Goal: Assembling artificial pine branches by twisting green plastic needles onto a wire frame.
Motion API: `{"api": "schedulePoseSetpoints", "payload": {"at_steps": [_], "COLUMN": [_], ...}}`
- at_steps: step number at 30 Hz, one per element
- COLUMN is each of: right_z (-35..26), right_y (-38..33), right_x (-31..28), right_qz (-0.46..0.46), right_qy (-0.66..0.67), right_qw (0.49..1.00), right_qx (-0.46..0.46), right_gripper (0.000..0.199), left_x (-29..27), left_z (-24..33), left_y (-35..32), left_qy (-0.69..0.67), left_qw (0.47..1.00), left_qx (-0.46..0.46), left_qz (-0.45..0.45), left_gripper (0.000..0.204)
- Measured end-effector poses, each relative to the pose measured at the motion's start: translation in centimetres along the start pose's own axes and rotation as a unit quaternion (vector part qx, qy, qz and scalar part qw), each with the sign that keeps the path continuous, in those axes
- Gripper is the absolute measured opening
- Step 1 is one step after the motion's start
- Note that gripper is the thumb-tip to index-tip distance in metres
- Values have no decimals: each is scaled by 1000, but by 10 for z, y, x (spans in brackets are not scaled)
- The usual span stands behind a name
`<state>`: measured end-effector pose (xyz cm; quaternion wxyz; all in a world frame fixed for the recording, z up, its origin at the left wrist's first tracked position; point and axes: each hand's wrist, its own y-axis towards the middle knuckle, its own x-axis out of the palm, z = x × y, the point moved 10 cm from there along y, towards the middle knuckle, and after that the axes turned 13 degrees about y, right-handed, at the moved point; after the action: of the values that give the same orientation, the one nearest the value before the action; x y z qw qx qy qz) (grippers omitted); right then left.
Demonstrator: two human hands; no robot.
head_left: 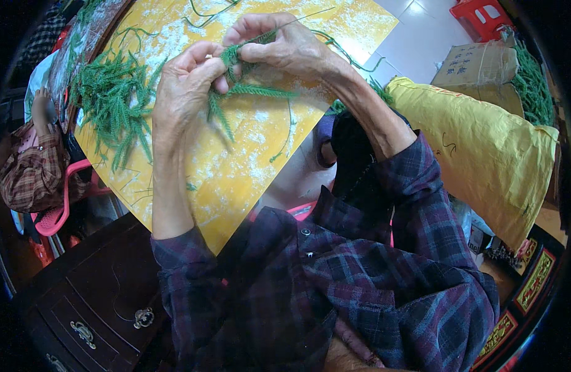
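Observation:
Over the yellow tabletop [217, 186], my two hands meet around a green artificial pine sprig [257, 91]. My left hand [189, 77] pinches the sprig near the middle of its stem, thumb and fingers closed. Close against it, my right hand [288, 49] also has its fingers closed on the greenery. Feathery branches hang below the fingers and one points right. From the right hand a thin dark stem or wire juts up and to the right. A pile of similar green sprigs [115, 102] lies to the left of my left hand.
White flakes and loose green bits, including a thin strand [291, 130], are scattered on the table. Right stand a yellow sack [477, 149], a cardboard box [471, 68] with greenery and a red plastic stool [482, 17]. Another person [37, 161] sits left near a pink chair [62, 204]; a dark cabinet [99, 291] is below.

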<state>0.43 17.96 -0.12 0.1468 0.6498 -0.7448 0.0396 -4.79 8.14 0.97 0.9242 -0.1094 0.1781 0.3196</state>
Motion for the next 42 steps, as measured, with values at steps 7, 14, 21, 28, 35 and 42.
{"api": "schedulePoseSetpoints", "payload": {"at_steps": [7,14,21,28,35,42], "right_z": [6,4,-6,-26,-29,-37], "right_y": [-2,3,3,-2,-3,-12], "right_x": [0,-2,0,10,12,19], "right_qz": [-23,-53,-33,-12,22,67], "right_qy": [19,-60,-175,-331,-340,-338], "right_qw": [998,997,983,924,917,877], "right_qx": [62,6,-34,-191,-207,-336], "right_gripper": [19,20,21,17,15,14], "left_x": [11,11,0,-1,-14,-2], "left_z": [-3,-8,-20,-16,-1,37], "left_y": [-1,-1,1,1,-2,-16], "left_qy": [-86,-73,-22,5,194,400], "left_qw": [993,993,997,999,977,881], "left_qx": [-42,-44,-71,-46,-7,151], "left_qz": [-63,-81,-29,-6,85,203], "left_gripper": [14,14,13,15,21,21]}}
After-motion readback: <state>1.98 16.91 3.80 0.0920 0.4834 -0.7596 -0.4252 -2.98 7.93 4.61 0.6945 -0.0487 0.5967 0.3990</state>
